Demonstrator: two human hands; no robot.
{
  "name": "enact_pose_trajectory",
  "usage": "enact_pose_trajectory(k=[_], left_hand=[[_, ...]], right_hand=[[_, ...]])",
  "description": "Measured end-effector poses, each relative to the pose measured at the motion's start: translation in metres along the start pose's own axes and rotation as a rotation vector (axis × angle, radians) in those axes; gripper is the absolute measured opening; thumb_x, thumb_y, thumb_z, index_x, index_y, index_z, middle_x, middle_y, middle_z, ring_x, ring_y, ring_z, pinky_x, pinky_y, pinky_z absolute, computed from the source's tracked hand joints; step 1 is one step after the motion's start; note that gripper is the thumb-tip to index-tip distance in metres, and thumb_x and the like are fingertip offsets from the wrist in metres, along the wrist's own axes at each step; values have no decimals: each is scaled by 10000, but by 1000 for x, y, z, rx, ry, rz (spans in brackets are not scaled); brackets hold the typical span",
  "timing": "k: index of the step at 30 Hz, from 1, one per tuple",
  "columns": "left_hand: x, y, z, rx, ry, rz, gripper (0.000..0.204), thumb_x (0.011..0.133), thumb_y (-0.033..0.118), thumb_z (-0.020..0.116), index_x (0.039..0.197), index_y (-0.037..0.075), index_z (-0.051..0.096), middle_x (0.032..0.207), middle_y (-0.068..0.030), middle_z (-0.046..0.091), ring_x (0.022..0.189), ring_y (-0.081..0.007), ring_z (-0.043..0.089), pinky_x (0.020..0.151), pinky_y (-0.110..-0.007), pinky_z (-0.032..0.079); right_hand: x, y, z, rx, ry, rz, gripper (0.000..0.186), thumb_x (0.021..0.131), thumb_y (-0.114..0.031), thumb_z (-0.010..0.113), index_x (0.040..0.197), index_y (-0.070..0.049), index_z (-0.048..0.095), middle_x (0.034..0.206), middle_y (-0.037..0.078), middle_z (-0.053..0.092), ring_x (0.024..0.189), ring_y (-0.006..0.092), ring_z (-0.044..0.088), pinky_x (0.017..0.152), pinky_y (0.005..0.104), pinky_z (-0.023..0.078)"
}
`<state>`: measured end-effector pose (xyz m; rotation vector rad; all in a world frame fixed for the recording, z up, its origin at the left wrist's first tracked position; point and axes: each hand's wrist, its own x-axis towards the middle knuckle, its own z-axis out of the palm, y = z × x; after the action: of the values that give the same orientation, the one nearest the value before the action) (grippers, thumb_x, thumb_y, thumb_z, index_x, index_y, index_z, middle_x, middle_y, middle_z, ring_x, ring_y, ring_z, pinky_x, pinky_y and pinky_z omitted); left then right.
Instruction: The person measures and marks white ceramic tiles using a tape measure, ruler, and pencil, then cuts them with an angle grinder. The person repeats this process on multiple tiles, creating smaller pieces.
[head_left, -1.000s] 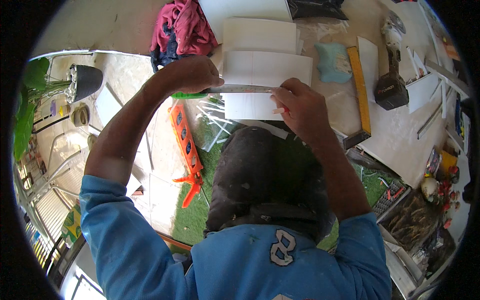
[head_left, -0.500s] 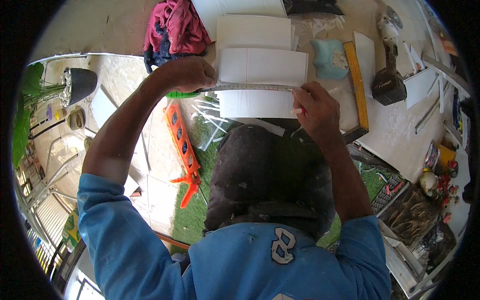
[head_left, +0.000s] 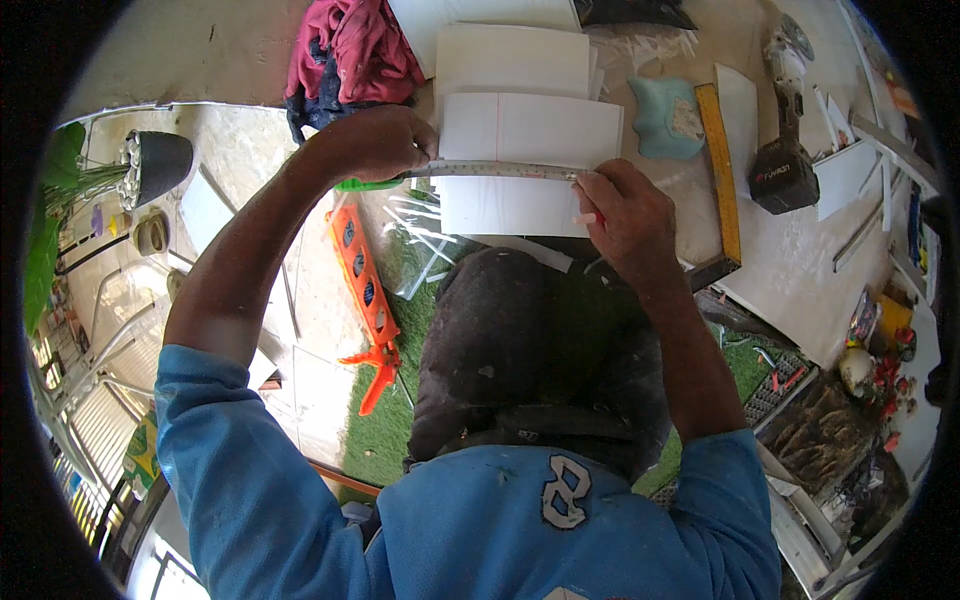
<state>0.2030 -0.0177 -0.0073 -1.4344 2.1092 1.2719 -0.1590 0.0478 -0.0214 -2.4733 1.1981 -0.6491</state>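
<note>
A tape measure's blade [head_left: 500,170] stretches across a white panel [head_left: 560,130] that has a thin red line on it. At its left end my left hand [head_left: 385,145] is closed; the green tape case [head_left: 366,185] shows just beneath that hand, and its fingertips are mostly hidden. My right hand [head_left: 635,220] pinches the blade's other end near the panel's right side. A slim red and pale stick [head_left: 588,218], perhaps a pencil or marker, pokes out from the same hand. More white panels [head_left: 512,60] lie beyond, partly overlapping.
An orange caulking gun-like tool [head_left: 365,285] lies left of my legs, beside white offcut strips [head_left: 425,230]. To the right are a yellow-edged square [head_left: 722,170], a light blue piece [head_left: 665,115] and a cordless power tool [head_left: 785,170]. A pink cloth [head_left: 345,55] is far left.
My right hand and its end of the blade have shifted slightly left, away from the panel's right edge. My left hand keeps its hold with hardly any movement.
</note>
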Motion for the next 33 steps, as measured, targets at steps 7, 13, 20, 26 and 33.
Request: enact_pose_trajectory(k=[7, 13, 20, 26, 33], left_hand=[[2, 0, -1, 28, -3, 20, 259, 990, 198, 695, 1118, -3, 797, 994, -167, 808, 886, -283, 772, 889, -421, 599], [3, -1, 1, -8, 11, 8, 227, 982, 194, 712, 1078, 6, 797, 959, -164, 799, 848, -274, 762, 857, -429, 599], [4, -3, 3, -10, 25, 27, 229, 970, 174, 713, 1073, -15, 791, 962, -172, 799, 861, -286, 767, 863, -431, 602], [5, -5, 5, -23, 19, 0, 238, 978, 170, 696, 1087, -17, 793, 975, -181, 800, 876, -298, 773, 868, -444, 605], [7, -12, 11, 27, 116, 101, 160, 906, 125, 713, 997, 40, 813, 915, -168, 795, 828, -318, 766, 797, -450, 587]], right_hand=[[14, -11, -19, 62, 38, 83, 146, 964, -99, 811, 1089, -37, 768, 1045, 124, 741, 867, 284, 744, 730, 421, 613], [42, -11, -46, 460, 184, 356, 239, 1111, -249, 695, 1128, -21, 763, 1059, 159, 774, 913, 228, 761, 812, 371, 614], [57, -11, -43, 738, 128, 479, 434, 1182, -373, 560, 1151, 0, 778, 1057, 143, 802, 899, 201, 745, 819, 345, 598], [70, -5, -30, 916, 225, 574, 683, 1179, -594, 426, 1125, -29, 806, 973, 101, 785, 782, 145, 690, 650, 288, 549], [90, -6, 6, 1024, -253, 508, 624, 1178, -553, 471, 1117, -24, 798, 823, 60, 741, 638, 116, 630, 580, 288, 513]])
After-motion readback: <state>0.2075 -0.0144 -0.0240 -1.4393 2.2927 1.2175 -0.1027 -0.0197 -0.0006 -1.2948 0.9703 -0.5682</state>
